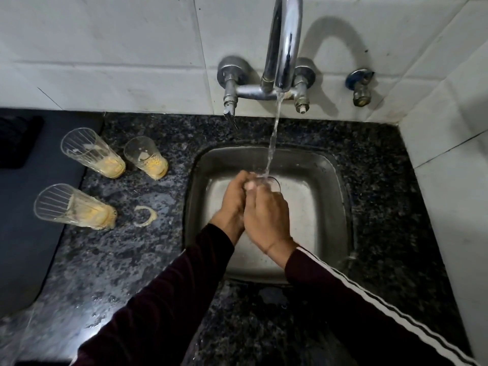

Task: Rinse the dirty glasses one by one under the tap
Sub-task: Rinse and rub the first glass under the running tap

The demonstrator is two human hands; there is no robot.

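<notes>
- Both your hands are over the steel sink (200, 180), pressed together around one glass (273, 184) right under the running tap (284, 48).
- Your left hand (233, 198) has its fingers curled shut around the glass's left side, knuckles up.
- Your right hand (265, 215) wraps it from the near right, fingers closed over the glass, one fingertip at the rim.
- Only a sliver of that glass shows: the clear far-right edge of its rim peeks out past your fingers; the rest is hidden by your hands.
- The water stream (273, 138) drops from the spout and lands right at the glass's mouth, splashing at your fingertips.
- Left of the sink, on the dark speckled counter (132, 260), three dirty glasses wait, all upright with yellowish residue in the bottom.
- The far-left tall ribbed glass (92, 153) stands just beside the shorter glass (146, 157), which is nearer the sink.
- The near tall ribbed glass (75, 207) stands apart from those two, closer to you, its base smeared with yellow.
- Just right of it, a pale ring stain (146, 216) sits on the counter, between that glass and the sink.
- A dark mat (31, 207) covers the counter at far left; the two tall glasses stand right at its edge.
- Dark sleeves cover both forearms; your right sleeve (369, 299) carries white stripes.
</notes>
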